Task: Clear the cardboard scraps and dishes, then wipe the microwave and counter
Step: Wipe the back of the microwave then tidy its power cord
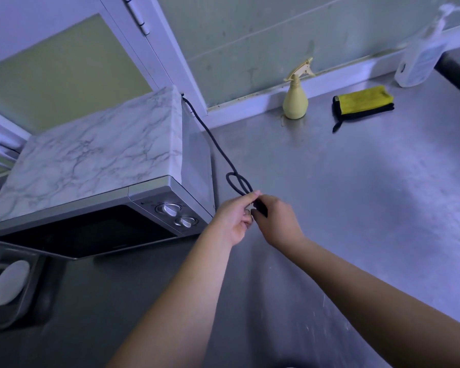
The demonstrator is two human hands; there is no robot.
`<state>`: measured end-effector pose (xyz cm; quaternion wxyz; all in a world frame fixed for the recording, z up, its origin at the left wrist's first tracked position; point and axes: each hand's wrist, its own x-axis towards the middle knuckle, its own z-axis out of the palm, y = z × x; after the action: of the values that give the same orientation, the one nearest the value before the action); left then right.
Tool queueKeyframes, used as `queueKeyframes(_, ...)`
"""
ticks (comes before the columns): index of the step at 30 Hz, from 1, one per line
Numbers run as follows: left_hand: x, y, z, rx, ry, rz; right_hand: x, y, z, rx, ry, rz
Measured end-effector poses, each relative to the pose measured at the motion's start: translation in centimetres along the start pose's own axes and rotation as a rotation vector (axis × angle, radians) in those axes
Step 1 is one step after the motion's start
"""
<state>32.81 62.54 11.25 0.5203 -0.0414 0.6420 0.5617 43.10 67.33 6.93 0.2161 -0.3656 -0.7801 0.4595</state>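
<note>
A silver microwave (168, 192) with a marble-patterned top stands at the left on the steel counter (356, 208). Its black power cord (218, 147) runs from the back right corner down to a small loop beside the microwave. My left hand (231, 221) pinches the cord just below the loop. My right hand (276, 221) grips the black plug end of the cord, right beside the left hand. A folded yellow and black cloth (363, 102) lies at the back of the counter.
A pale yellow spray bottle (295, 99) stands by the back wall, left of the cloth. A clear pump bottle (420, 54) stands at the far right. Under the microwave's front left sits a grey tray with a white oval object (10, 282).
</note>
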Motion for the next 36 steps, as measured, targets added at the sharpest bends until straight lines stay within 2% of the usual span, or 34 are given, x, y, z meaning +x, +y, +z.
queueKeyframes(4, 0.1, 0.3, 0.5, 0.022, 0.013, 0.013, -0.2, 0.3, 0.1, -0.091, -0.041, -0.047)
queueKeyframes(7, 0.2, 0.0, 1.5, 0.004, 0.056, 0.038, -1.2, 0.5, -0.4, -0.048, -0.107, -0.05)
queueKeyframes(8, 0.2, -0.1, 1.7, -0.009, 0.053, 0.044, -1.8, 0.4, -0.7, 0.008, -0.06, -0.035)
queueKeyframes(11, 0.2, -0.5, 1.6, -0.039, 0.041, 0.06, -4.2, 0.1, -2.0, 0.227, 0.223, 0.07)
queueKeyframes(12, 0.2, -0.6, 1.6, -0.033, 0.045, 0.068, -4.8, -0.4, -2.4, 0.329, 0.237, 0.133)
queueKeyframes(15, 0.0, -0.8, 1.5, 0.063, 0.084, 0.097, -5.2, -2.4, -3.2, 0.697, 0.005, 0.353)
queueKeyframes(18, -0.4, -0.8, 1.3, 0.067, 0.05, 0.076, -3.9, -4.6, -3.8, 0.814, -0.273, 0.448)
queueKeyframes(21, -0.9, -0.5, 1.3, 0.131, 0.028, 0.081, -3.5, -5.2, -3.9, 1.009, -0.378, 0.533)
queueKeyframes(26, -1.5, 0.1, 0.4, 0.331, 0.116, 0.145, -6.5, -4.0, -2.8, 1.203, -0.258, 0.529)
queueKeyframes(28, -1.6, -0.1, -0.1, 0.402, 0.162, 0.172, -7.7, -3.9, -2.2, 1.214, -0.146, 0.525)
queueKeyframes(31, -1.9, -0.3, 0.1, 0.39, 0.19, 0.227, -8.4, -4.6, -1.8, 1.212, 0.02, 0.487)
queueKeyframes(34, -2.4, 0.1, 1.0, 0.36, 0.188, 0.248, -8.4, -5.7, -2.0, 1.362, 0.044, 0.42)
queueKeyframes(36, -2.7, 0.4, 1.2, 0.343, 0.182, 0.238, -8.4, -5.9, -2.3, 1.369, 0.01, 0.427)
